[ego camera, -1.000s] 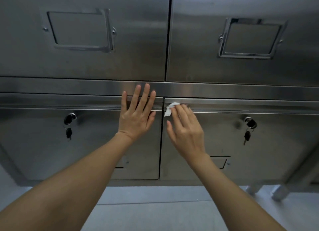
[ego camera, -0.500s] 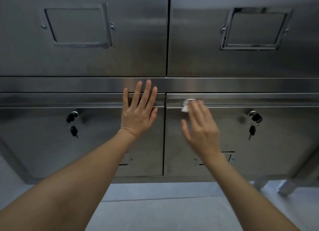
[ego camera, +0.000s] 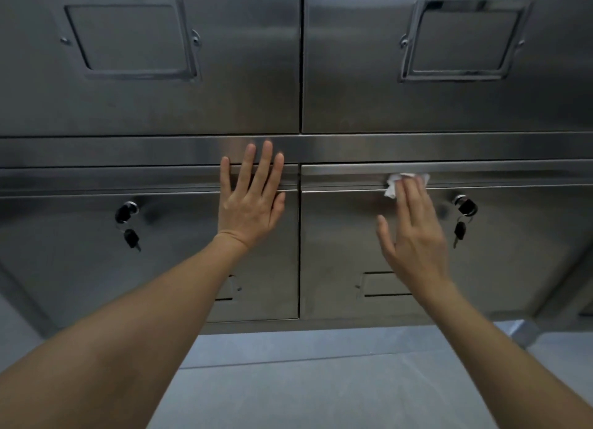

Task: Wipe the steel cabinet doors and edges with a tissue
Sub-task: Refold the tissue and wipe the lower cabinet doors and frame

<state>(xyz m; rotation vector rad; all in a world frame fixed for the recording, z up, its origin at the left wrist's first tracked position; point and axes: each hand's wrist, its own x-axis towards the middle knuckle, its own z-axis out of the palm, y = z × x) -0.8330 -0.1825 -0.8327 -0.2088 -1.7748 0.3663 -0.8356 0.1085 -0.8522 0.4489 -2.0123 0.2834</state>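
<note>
A steel cabinet fills the view, with two upper doors and two lower doors. My right hand (ego camera: pixel 412 233) presses a crumpled white tissue (ego camera: pixel 395 185) against the top edge strip of the lower right door (ego camera: pixel 353 236), left of that door's lock. My left hand (ego camera: pixel 252 201) lies flat with its fingers spread on the top of the lower left door (ego camera: pixel 80 268), its fingertips reaching the horizontal rail (ego camera: pixel 128 151) between upper and lower doors. It holds nothing.
Each lower door has a lock with a key hanging from it, the left lock (ego camera: pixel 126 212) and the right lock (ego camera: pixel 465 205). Recessed label frames (ego camera: pixel 462 40) sit on the upper doors. Pale floor (ego camera: pixel 305 380) lies below; a cabinet foot (ego camera: pixel 526 332) stands at the right.
My right hand has slid the tissue to the right along the lower right door's top edge, from near the centre gap toward the lock. My left hand has stayed in place.
</note>
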